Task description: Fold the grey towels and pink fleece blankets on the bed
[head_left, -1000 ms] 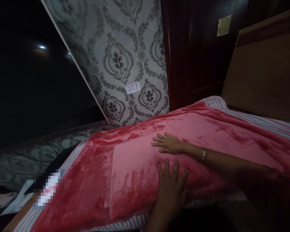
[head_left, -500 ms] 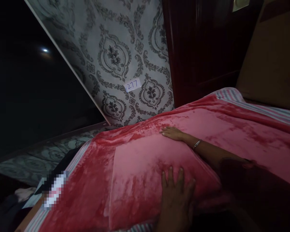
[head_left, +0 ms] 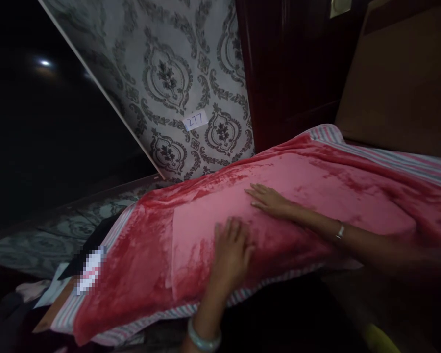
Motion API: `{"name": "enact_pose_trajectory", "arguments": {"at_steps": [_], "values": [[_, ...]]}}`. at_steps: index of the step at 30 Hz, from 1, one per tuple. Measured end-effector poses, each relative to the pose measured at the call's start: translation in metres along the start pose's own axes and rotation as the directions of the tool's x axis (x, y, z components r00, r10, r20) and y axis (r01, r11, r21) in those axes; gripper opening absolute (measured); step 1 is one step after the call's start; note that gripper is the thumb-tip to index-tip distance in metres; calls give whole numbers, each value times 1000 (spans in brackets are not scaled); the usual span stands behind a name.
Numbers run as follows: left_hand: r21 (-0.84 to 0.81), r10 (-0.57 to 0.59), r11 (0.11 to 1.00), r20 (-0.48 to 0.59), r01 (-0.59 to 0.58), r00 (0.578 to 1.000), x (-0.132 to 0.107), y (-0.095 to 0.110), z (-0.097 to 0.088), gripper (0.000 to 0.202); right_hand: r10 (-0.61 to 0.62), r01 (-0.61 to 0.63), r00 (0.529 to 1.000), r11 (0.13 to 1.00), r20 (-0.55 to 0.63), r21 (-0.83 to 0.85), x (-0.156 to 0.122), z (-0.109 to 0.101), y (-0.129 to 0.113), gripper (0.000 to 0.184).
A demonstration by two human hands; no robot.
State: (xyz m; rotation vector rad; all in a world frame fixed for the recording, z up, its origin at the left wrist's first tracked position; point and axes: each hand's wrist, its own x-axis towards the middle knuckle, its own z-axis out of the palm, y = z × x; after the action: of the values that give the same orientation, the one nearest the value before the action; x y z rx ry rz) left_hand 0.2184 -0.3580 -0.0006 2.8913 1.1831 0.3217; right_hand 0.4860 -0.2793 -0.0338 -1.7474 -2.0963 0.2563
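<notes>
A red and pink plush blanket [head_left: 132,279] with a striped border lies spread out in front of me. My left hand [head_left: 232,247] rests palm down on its near middle part, fingers a little apart and thumb to the right; a pale bangle is on that wrist. Reaching in from the right, my right hand [head_left: 270,200] lies flat on the smooth pink area farther back, its fingers stretched to the left. A silver bracelet [head_left: 340,230] circles the right wrist. Neither hand grips the cloth. What lies under the blanket is hidden.
Patterned wallpaper [head_left: 169,73] with a paper label reading 277 [head_left: 195,120] rises behind the blanket. A dark glossy panel [head_left: 51,127] stands left, a dark red door [head_left: 290,63] and brown board [head_left: 400,83] right. Some cloth items [head_left: 31,290] lie at lower left.
My left hand has moved forward and left over the blanket. The right hand has stayed on the pink area with its fingers more spread. The view has shifted, showing the blanket's near striped edge.
</notes>
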Motion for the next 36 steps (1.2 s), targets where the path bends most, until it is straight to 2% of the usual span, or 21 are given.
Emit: {"name": "enact_pose_trajectory", "arguments": {"at_steps": [2,4,6,8,11,14,18,21,24,25,27,29,31,33,36], "values": [[32,-117,993,4,117,993,-3,-23,-16,55,-112,112,993,994,46,6,-35,5,-21,71],[12,-185,983,38,185,982,-5,-47,-29,54,-228,225,967,973,109,39,-57,6,-43,68],[-65,-176,981,87,182,980,0,-67,-36,54,-351,338,922,936,163,98,-65,6,-63,66],[-153,-105,980,133,126,985,13,-80,-38,53,-459,437,869,887,187,147,-63,8,-80,63],[-165,-11,986,180,41,984,39,-91,-26,51,-549,527,808,835,211,157,-56,19,-94,63],[-66,21,998,178,-9,984,57,-98,-1,51,-533,520,814,846,232,118,-55,35,-95,64],[-36,48,998,137,-43,989,58,-107,26,53,-518,512,832,855,199,84,-60,48,-90,61],[-38,49,998,152,-44,987,55,-111,31,55,-542,537,821,840,179,82,-59,48,-91,61],[-45,44,998,168,-37,985,56,-112,29,56,-555,553,810,830,187,69,-55,43,-90,62],[-52,42,998,170,-33,985,57,-112,27,56,-542,542,822,839,178,48,-55,40,-86,63],[-79,34,997,179,-20,983,58,-112,21,58,-467,474,875,880,127,-27,-59,35,-72,62],[-114,6,993,203,17,979,56,-115,13,60,-345,349,937,931,50,-112,-68,28,-50,60],[-121,-56,989,222,85,973,45,-124,3,61,-215,208,976,965,-25,-160,-83,21,-24,58],[-97,-152,980,205,175,967,26,-138,-4,61,-92,78,991,986,-94,-144,-100,14,1,59],[-146,-326,930,101,338,940,-16,-164,-6,59,52,-55,986,998,-158,-12,-121,7,26,63]]}}
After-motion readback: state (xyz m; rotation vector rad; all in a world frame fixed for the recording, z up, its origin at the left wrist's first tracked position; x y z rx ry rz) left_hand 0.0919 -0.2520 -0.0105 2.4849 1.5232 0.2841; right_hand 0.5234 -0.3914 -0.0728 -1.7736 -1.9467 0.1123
